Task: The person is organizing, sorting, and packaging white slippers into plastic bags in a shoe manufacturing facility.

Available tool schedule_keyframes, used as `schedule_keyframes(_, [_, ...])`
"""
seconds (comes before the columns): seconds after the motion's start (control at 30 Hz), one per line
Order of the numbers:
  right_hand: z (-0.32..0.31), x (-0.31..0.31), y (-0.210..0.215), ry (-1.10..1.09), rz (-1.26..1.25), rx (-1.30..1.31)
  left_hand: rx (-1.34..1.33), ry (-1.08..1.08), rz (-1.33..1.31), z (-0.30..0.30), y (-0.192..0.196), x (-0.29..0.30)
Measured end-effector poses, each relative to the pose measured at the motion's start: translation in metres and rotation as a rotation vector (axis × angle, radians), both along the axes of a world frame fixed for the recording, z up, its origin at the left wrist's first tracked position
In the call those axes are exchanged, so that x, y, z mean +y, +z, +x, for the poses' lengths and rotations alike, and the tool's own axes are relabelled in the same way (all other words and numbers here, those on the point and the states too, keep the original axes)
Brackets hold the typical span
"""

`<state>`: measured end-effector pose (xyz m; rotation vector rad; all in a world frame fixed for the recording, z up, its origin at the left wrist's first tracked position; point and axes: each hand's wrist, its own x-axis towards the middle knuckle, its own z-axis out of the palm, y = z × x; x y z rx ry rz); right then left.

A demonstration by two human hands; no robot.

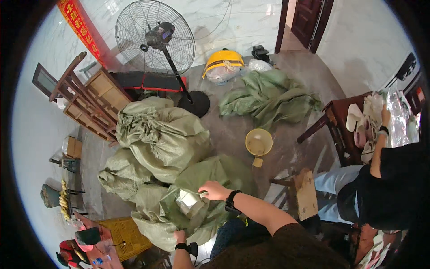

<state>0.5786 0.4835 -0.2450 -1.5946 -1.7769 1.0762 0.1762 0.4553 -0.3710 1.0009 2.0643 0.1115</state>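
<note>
**Pretty sure this counts as a home workshop / piecework room**

So I'm in what looks like a house room turned into a small work and storage space. Marble-look walls (251, 22) and a dark wooden door (307, 18) say home, but the grey floor (286, 76) is covered in big green woven sacks (163, 139), stuffed full, plus an empty one crumpled further off (268, 96). There's a big pedestal fan (156, 40), stacked wooden chairs (85, 96), and a yellow scoop (259, 143) on the floor. Another person (380, 179) sits beside me at a dark wooden table (338, 127) piled with pale slipper-like pieces (365, 123).
</note>
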Motion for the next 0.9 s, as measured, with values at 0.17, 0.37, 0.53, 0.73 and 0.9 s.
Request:
schedule_keyframes(0.17, [0.037, 0.004, 0.023, -0.208, 0.156, 0.054, 0.069, -0.756, 0.114, -0.019, -0.004, 0.027])
schedule_keyframes(0.37, [0.186, -0.054, -0.047, -0.372, -0.347, 0.296, 0.123, -0.085, -0.062, 0.018, 0.003, 0.015])
schedule_keyframes(0.53, [0.330, -0.128, -0.094, -0.733, -0.514, 0.202, 0.320, -0.104, -0.043, 0.125, 0.032, 0.016])
schedule_keyframes(0.73, [0.454, -0.214, -0.150, -1.069, -0.373, -0.044, 0.673, -0.168, -0.045, 0.245, 0.075, 0.010])
schedule_keyframes(0.9, [0.561, -0.233, -0.096, -1.360, -0.184, -0.418, 0.965, -0.267, -0.015, 0.315, 0.099, 0.020])
